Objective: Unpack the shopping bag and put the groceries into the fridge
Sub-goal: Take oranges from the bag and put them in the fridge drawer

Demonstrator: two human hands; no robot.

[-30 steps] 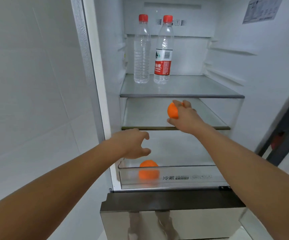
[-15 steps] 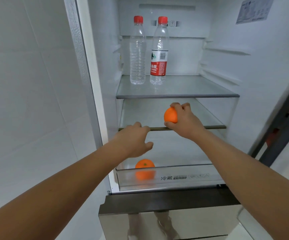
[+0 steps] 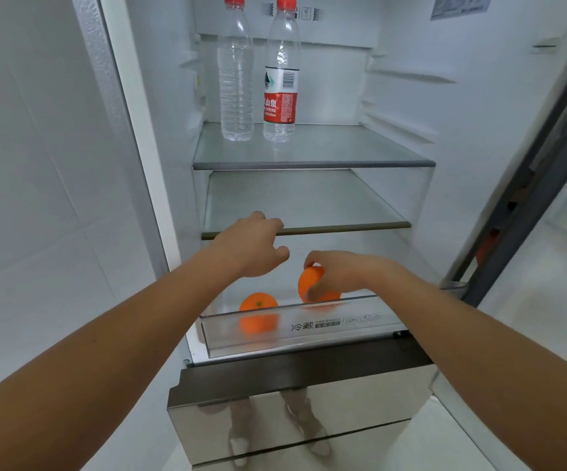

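Open white fridge [image 3: 404, 96], seen from above. Right hand [image 3: 339, 273] holds a round orange fruit [image 3: 311, 282] from above, fingers curled over it, just over the far side of the clear plastic crisper drawer [image 3: 295, 326] (drawer pulled out toward the near side). No long axis on the held fruit; its stem end cannot be told. Left hand [image 3: 251, 248] loosely curled, holding nothing, near the front edge of the lower glass shelf [image 3: 343, 228]. Second round orange fruit [image 3: 258, 302] lies in the drawer's left part, stem dimple up. Two clear red-capped water bottles [image 3: 280, 79] stand upright, far left on the upper glass shelf [image 3: 326, 151].
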